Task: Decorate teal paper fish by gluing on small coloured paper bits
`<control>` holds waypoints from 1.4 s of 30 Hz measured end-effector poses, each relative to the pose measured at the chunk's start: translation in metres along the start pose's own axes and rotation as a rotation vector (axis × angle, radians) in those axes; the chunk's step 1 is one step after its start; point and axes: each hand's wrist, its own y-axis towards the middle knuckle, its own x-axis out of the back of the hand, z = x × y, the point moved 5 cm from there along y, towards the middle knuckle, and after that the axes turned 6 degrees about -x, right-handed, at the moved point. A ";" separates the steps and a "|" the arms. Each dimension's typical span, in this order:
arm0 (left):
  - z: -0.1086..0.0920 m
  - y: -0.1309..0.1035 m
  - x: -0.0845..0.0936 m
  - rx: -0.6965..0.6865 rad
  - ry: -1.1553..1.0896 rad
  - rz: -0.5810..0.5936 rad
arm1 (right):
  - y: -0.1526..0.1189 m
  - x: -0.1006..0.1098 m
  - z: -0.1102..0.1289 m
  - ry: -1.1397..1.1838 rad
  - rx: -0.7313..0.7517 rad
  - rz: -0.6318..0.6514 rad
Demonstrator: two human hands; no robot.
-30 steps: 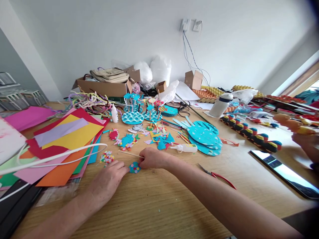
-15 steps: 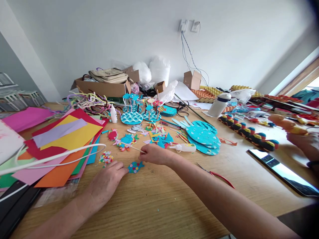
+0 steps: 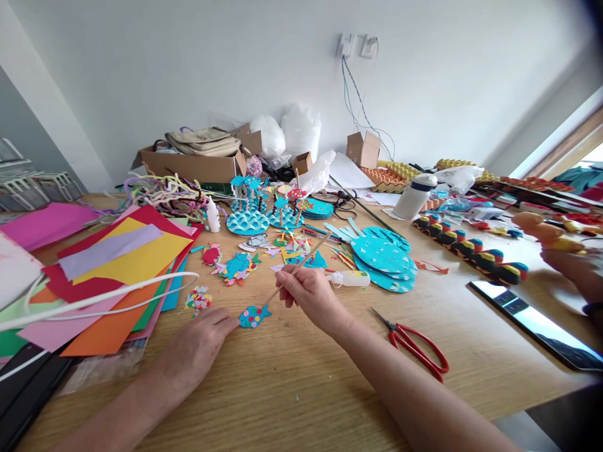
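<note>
A blue paper fish [image 3: 253, 317] with coloured dots lies flat on the wooden table. The fingertips of my left hand [image 3: 203, 339] rest at its head end, held together. Between the thumb and fingers of my right hand [image 3: 308, 295] is a thin wooden stick [image 3: 316, 249], slanted, its lower tip at the fish near the tail. A small pile of coloured paper dots [image 3: 198, 299] lies just beyond my left hand. Further back are blue paper cut-outs [image 3: 237, 267] and a glue bottle [image 3: 351, 279] lying on its side.
Red-handled scissors [image 3: 417, 345] lie right of my right forearm. Coloured paper sheets [image 3: 117, 251] and a white cable [image 3: 141, 282] are at left. Blue discs [image 3: 384, 260], a phone [image 3: 532, 323] and a painted egg-carton strip [image 3: 466, 249] are at right, near another person's hand [image 3: 572, 270].
My right hand has moved right and turned, so the stick now points down to the fish instead of toward the cut-outs. The scissors are now in fuller view beside my forearm.
</note>
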 end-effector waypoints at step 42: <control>-0.003 -0.004 -0.003 0.024 0.061 0.025 | -0.015 -0.015 0.007 -0.291 0.308 -0.065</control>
